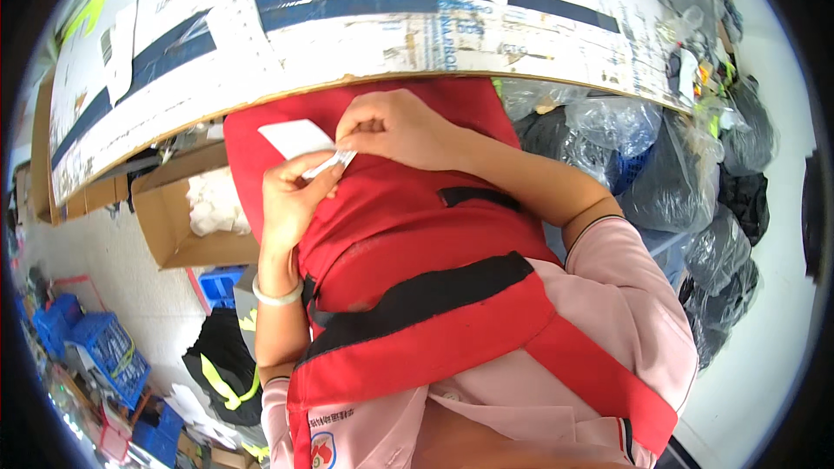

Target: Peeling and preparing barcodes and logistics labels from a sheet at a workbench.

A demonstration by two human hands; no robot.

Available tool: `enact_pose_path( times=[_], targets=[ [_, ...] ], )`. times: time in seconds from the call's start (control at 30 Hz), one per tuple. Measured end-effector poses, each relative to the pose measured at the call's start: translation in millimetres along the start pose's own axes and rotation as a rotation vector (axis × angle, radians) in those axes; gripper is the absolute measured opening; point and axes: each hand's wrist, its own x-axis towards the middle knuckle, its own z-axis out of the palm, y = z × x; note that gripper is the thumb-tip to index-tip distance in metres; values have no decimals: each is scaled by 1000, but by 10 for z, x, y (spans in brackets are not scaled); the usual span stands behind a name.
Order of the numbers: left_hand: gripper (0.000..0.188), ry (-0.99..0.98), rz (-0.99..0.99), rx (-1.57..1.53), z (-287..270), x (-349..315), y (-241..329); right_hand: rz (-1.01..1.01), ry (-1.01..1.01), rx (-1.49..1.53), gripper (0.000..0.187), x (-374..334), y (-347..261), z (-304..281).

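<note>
Over the red apron on my lap, my left hand (294, 195) is closed on a small white label strip (330, 163) with dark print, pinched between thumb and fingers. A larger flat white card (295, 137) juts out beyond the same fingers; whether it is joined to the strip I cannot tell. My right hand (395, 128) is closed in a pinch at the far end of the strip, its fingertips close to the left thumb. What those fingertips hold is hidden.
In front stands a white-covered table (365, 43) with dark blue tape, its edge just beyond my hands. An open cardboard box (174, 230) with white material sits at the left. Several filled plastic bags (669, 182) crowd the right. Blue crates (109, 356) stand at the lower left.
</note>
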Motion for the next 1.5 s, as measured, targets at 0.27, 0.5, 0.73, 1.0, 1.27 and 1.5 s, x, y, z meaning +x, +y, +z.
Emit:
enact_pose_path(
  times=[0.27,0.5,0.73,1.0,1.27,1.5],
  targets=[
    [17,-61,-13,17,0,46,-14,33,-158,33,11,26,-5,-123],
    [27,-99,6,-76,-109,95,-180,-45,-58,-127,10,41,66,-90],
    [47,-7,-12,-141,-172,143,-241,197,189,142,16,162,8,-413],
    [43,12,-30,-108,-192,170,-234,240,218,93,20,454,30,-608],
    [38,11,-31,-124,-185,168,-271,252,216,-4,21,579,98,-616],
    [37,8,-34,-129,-191,168,-279,260,195,-30,21,607,78,-625]
  ],
)
